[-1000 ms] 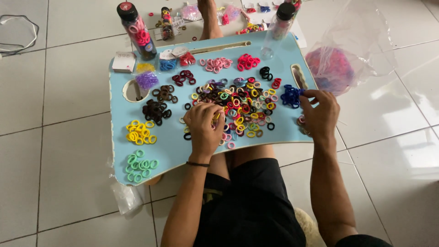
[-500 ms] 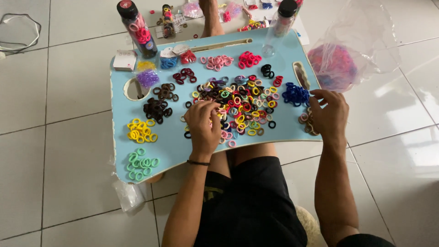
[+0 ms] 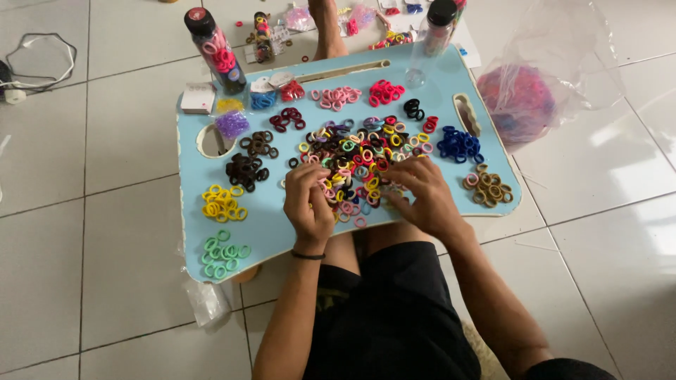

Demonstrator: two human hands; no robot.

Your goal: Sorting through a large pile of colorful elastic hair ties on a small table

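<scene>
Both hands are down in the mixed pile of hair ties [image 3: 359, 165] at the near middle of the light-blue lap bench [image 3: 267, 211]. Left hand [image 3: 310, 200] has its fingers curled into the pile's near-left edge; whether that grip is pinched on a tie I cannot tell, the fingertips are hidden. Right hand [image 3: 422, 193] spreads loose fingers over the near-right edge, grip open, touching ties but clamping none. To work this well, I'd say lift one ring at a time with thumb and forefinger, so neighbours aren't dragged along. The pile's long axis runs left to right across the bench; the rings lie flat, pointing nowhere in particular. Out from the hands: yellow ties [image 3: 224, 203] and green ties [image 3: 224, 252] on the left, black ties [image 3: 245, 170] just beyond, blue ties [image 3: 459, 144] and tan ties [image 3: 489, 186] on the right, pink ties [image 3: 336, 95] along the far edge. On the floor at far right lies a clear plastic bag [image 3: 521, 98].
</scene>
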